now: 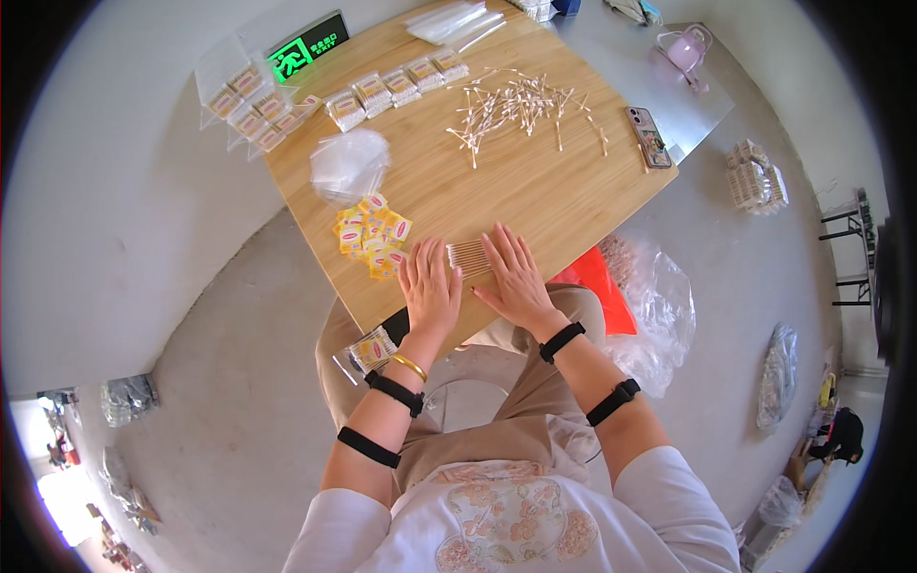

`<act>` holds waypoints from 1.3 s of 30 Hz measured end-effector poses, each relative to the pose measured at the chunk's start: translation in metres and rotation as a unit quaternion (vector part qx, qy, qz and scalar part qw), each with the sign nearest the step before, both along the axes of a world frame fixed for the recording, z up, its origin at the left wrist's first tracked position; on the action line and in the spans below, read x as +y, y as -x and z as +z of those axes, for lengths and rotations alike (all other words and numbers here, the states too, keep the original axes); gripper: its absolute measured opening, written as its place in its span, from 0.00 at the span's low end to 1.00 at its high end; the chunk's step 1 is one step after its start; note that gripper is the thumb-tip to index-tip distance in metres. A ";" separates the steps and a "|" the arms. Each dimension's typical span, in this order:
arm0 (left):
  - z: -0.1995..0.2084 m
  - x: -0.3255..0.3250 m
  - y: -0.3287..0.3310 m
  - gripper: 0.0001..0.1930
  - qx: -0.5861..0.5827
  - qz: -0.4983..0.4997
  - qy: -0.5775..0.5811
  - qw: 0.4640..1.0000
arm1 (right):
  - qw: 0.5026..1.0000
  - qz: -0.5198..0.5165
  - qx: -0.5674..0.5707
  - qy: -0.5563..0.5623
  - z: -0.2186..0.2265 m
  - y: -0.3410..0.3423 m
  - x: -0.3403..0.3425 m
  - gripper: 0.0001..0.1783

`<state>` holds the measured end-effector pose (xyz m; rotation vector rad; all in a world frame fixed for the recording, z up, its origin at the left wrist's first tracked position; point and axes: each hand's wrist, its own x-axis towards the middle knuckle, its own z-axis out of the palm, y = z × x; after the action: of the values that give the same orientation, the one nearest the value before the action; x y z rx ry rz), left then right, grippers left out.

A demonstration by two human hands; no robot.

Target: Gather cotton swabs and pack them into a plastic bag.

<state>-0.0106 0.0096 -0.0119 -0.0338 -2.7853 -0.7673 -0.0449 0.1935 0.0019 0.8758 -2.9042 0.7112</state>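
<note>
A small row of cotton swabs (467, 256) lies side by side near the front edge of the wooden table (430, 172). My left hand (430, 291) rests flat at the row's left end, fingers stretched out. At the right end lies my right hand (518, 284), also flat with its fingers extended. The swab tips meet or nearly meet both hands; exact contact is hard to tell. Just left of my left hand are scattered yellow printed cards (361, 229). Beyond them sits a stack of clear plastic bags (351, 164). A loose heap of swabs (523, 103) spreads over the far right part.
Packed swab bundles (399, 86) line the far left edge, beside more packs (250, 113) and a green lit sign (308, 48). Clear sleeves (454, 21) lie at the back. A phone (649, 137) is at the right corner. A red bag (604, 291) hangs below the right edge.
</note>
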 end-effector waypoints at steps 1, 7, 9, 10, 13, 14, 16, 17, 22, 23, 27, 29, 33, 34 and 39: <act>-0.002 -0.001 -0.006 0.31 -0.016 -0.002 0.050 0.999 | 1.000 -0.003 -0.001 -0.007 -0.001 0.000 -0.002 0.49; -0.006 0.001 -0.009 0.45 -0.101 -0.035 0.193 0.975 | 0.999 -0.006 0.023 -0.026 -0.012 -0.003 -0.009 0.50; -0.009 0.005 -0.005 0.47 -0.104 -0.040 0.201 0.973 | 0.999 -0.008 0.028 -0.039 -0.013 -0.002 -0.014 0.50; -0.010 0.007 -0.004 0.47 -0.102 -0.042 0.183 0.977 | 0.998 -0.010 0.033 -0.054 -0.013 -0.001 -0.017 0.49; -0.007 0.010 -0.003 0.48 -0.099 -0.061 0.159 0.980 | 0.996 -0.010 0.070 -0.056 -0.023 0.000 -0.015 0.49; -0.007 0.008 -0.005 0.48 -0.100 -0.067 0.155 0.981 | 0.996 -0.012 0.069 -0.054 -0.022 0.000 -0.016 0.49; -0.007 0.004 -0.008 0.48 -0.097 -0.073 0.159 0.980 | 0.998 -0.004 0.049 -0.045 -0.020 -0.001 -0.017 0.48; -0.008 0.002 -0.009 0.48 -0.092 -0.077 0.161 0.980 | 0.998 -0.005 0.049 -0.043 -0.019 -0.001 -0.018 0.48; -0.012 0.002 -0.008 0.47 -0.083 -0.074 0.143 0.983 | 0.997 -0.017 0.056 -0.044 -0.020 0.000 -0.018 0.49; -0.012 0.002 -0.009 0.47 -0.088 -0.070 0.140 0.984 | 0.997 -0.017 0.055 -0.043 -0.020 0.000 -0.019 0.49; -0.013 0.003 -0.010 0.46 -0.076 -0.057 0.147 0.985 | 0.997 -0.021 0.055 -0.056 -0.018 -0.001 -0.019 0.49; -0.013 0.002 -0.011 0.45 -0.070 -0.052 0.131 0.987 | 0.997 -0.023 0.052 -0.051 -0.018 -0.001 -0.019 0.48; -0.013 -0.001 -0.015 0.44 -0.070 -0.057 0.137 0.986 | 0.998 -0.024 0.049 -0.045 -0.018 -0.001 -0.019 0.47; -0.012 -0.001 -0.014 0.43 -0.071 -0.058 0.135 0.987 | 0.998 -0.024 0.046 -0.044 -0.017 -0.001 -0.019 0.46; -0.004 -0.001 0.001 0.38 -0.047 -0.056 0.124 0.990 | 0.997 -0.030 0.062 -0.040 -0.019 -0.002 -0.020 0.43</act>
<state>-0.0115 0.0083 -0.0154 -0.2073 -2.9745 -0.4529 -0.0433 0.1734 -0.0174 0.8053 -2.8521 0.5203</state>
